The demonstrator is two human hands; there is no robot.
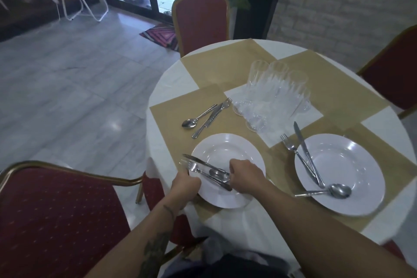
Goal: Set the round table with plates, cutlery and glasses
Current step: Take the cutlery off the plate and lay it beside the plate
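Lifting the cutlery bundle (pixel 204 168) clear of the near plate (pixel 228 149) looks like the step in hand: hold the plate steady, then lay fork, knife and spoon beside it rather than across it, without dragging tines over the rim. The left hand (pixel 186 184) grips the plate's left rim, fingers curled over the edge. The right hand (pixel 244 175) reaches across the plate, fingers (pixel 234 171) closed round the handles, blade and tines pointing left. 1 loose cutlery set (pixel 206 115) and the glasses (pixel 270 95) stand further in on the surface (pixel 171 79)
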